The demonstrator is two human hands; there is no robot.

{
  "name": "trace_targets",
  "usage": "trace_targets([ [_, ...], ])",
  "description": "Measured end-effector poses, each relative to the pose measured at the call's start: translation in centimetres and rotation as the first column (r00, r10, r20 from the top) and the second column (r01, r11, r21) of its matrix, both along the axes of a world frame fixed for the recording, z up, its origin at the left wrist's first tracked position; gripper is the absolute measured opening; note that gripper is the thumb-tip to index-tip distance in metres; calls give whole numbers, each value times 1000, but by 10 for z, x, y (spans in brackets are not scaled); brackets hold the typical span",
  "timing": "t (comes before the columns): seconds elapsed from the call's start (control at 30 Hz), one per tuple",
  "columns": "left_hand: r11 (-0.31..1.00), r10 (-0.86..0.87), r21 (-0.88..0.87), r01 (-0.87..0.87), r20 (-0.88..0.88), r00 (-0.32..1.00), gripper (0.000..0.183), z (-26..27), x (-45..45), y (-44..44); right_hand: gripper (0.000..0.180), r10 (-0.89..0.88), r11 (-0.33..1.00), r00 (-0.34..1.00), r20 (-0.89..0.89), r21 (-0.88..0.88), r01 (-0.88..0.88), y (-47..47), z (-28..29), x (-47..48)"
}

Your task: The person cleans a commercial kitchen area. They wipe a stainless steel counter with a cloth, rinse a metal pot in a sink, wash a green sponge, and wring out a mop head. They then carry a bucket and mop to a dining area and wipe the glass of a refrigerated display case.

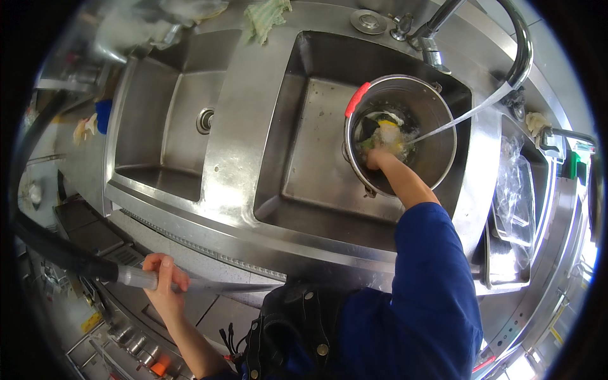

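My right hand reaches down into a metal bucket with a red handle grip, which stands in the large steel sink basin. A stream of water from the curved faucet lands inside it. Around that hand are splashing water and something yellow and green; the fingers are mostly hidden. At the lower left, my left hand is wrapped around the light-coloured end fitting of a thick black hose.
A smaller sink basin with a drain lies to the left. A green striped cloth rests on the rear ledge. Metal trays with clear plastic stand on the right. Steam or blur covers the upper left.
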State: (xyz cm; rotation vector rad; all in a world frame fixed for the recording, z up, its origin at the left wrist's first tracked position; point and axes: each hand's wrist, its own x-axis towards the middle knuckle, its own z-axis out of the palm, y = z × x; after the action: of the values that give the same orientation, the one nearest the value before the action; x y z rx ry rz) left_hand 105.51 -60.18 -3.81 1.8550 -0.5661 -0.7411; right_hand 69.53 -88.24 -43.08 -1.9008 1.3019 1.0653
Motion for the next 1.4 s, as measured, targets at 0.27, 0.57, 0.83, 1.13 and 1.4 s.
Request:
trace_targets([
  [0.27,954,-289,-130,269,-172,942,21,-2,6,-2,30,-238,753,644,727,-280,595,2,120,-26],
  [0.57,873,-477,-244,422,-249,843,15,-1,23,1,27,-183,425,348,920,-245,871,34,305,-32],
  [0.83,705,-701,-351,616,-208,683,32,18,36,6,24,7,402,154,988,-144,904,74,377,-15],
  [1.13,518,-845,-489,702,-168,507,58,-7,27,8,30,-3,352,303,953,-282,892,92,375,-10],
  [1.4,364,-932,-157,918,-60,359,39,-17,-92,-1,30,-40,208,138,990,-127,970,59,283,-11],
])
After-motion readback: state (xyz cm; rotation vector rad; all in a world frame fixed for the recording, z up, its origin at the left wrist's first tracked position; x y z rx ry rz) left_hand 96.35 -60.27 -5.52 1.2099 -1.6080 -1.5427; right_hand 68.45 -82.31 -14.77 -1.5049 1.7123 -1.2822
